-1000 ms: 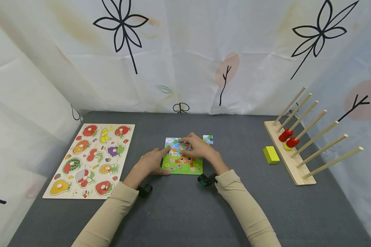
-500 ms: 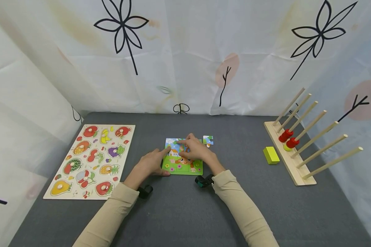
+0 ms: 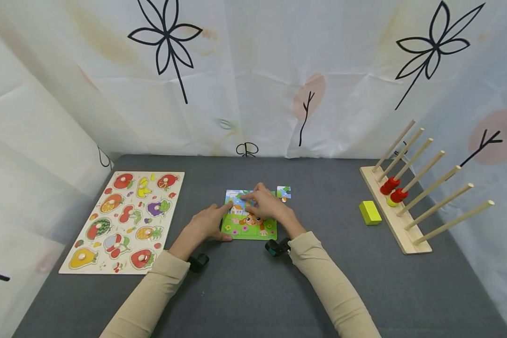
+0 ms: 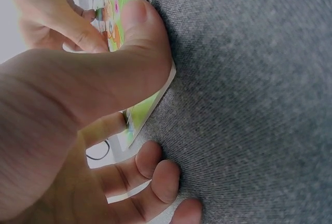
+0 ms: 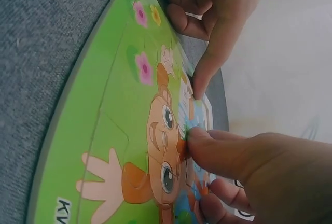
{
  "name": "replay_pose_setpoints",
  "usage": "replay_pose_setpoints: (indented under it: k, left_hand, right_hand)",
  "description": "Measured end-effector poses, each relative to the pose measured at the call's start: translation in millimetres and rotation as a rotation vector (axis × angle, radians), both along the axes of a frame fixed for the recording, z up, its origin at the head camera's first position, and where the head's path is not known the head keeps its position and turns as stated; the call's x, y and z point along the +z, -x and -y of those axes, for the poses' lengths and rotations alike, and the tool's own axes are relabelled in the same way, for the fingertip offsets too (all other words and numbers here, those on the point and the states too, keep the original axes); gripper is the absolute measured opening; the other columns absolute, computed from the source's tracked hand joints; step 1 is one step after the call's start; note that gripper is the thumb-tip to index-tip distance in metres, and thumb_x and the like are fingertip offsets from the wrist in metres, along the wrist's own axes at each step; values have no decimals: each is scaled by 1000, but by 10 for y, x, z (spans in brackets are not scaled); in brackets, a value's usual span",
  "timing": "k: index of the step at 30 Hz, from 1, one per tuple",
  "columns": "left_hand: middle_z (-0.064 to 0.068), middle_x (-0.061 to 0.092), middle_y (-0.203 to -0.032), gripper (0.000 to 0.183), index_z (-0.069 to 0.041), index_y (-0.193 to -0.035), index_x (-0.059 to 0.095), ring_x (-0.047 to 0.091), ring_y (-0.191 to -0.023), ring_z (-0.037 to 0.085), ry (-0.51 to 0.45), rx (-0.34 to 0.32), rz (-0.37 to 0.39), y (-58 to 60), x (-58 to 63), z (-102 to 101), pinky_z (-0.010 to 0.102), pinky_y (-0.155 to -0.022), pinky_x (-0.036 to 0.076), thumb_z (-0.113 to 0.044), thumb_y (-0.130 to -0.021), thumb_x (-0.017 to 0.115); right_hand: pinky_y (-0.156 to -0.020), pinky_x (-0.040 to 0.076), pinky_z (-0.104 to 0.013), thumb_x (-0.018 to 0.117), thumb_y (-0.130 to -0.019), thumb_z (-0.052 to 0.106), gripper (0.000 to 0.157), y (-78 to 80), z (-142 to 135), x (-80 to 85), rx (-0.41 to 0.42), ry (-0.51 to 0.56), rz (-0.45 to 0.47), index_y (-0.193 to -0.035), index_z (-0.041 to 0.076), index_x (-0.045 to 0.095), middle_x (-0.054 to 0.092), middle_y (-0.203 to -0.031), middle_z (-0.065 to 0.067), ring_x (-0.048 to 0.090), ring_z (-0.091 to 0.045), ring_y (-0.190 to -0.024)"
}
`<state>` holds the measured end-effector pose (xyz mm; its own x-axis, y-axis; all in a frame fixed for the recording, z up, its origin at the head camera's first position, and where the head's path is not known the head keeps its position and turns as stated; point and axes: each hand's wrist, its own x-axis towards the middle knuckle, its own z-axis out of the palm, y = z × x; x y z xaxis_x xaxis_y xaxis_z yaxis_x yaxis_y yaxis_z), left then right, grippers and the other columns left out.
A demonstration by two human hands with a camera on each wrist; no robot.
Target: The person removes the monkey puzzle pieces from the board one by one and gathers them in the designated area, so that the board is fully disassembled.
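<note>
A jigsaw puzzle board [image 3: 249, 231] with a monkey on green grass lies flat mid-table. My left hand [image 3: 206, 222] rests at its left side, thumb by the near-left corner and a fairly straight index finger on the left border. Its other fingers sit loosely beside the board in the left wrist view. Over the upper part, my right hand [image 3: 267, 204] holds a puzzle piece [image 5: 196, 175] at the board's surface between thumb and fingers. That hand partly hides the piece and the picture around it. A loose puzzle piece [image 3: 284, 192] lies just beyond the board's far-right corner.
At the left lies a fruit peg board [image 3: 122, 223], partly behind the left sleeve. A wooden peg rack [image 3: 395, 211] with red and yellow beads stands at right, a yellow block [image 3: 370, 212] beside it. Patterned curtains [image 3: 253, 80] border the dark grey table [image 3: 245, 291].
My right hand and forearm have shifted slightly left, the fingers still over the upper part of the puzzle. The left hand keeps its place at the board's left side.
</note>
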<state>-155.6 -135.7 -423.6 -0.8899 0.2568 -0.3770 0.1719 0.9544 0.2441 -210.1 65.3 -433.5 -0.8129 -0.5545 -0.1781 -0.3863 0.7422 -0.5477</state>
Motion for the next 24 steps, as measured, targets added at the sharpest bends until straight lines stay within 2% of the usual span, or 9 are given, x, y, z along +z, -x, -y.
replay_pose_setpoints:
  k: [3,9,20,24]
  left_hand:
    - [23,57,-132,102,-16,-161,35,62,-107,35,3,0,4,6,-4,3,54,-93,53,-42,-79,89]
    - [23,57,-132,101,-16,-161,34,62,-109,36,6,-4,5,10,-6,10,55,-94,52,-42,-79,88]
    - [23,57,-132,102,-17,-161,34,62,-107,35,8,-10,3,21,-25,13,54,-92,53,-43,-79,88]
    - [23,57,-132,102,-17,-161,34,62,-106,35,10,-11,2,22,-23,12,54,-92,53,-43,-79,88]
  right_hand:
    - [-76,43,-32,65,-102,21,40,1,20,11,-13,-2,-4,-142,18,63,51,-117,-14,46,-20,-92]
    - [-69,40,-29,68,-100,20,40,23,51,4,-41,4,-3,-140,18,65,51,-115,-15,44,-19,-88]
    - [-63,38,-28,68,-100,22,40,18,60,-1,-102,-3,41,-140,23,64,36,-113,-12,39,-19,-79]
    - [-64,38,-29,67,-100,22,40,11,58,0,-100,-9,32,-140,23,63,36,-115,-12,40,-19,-80]
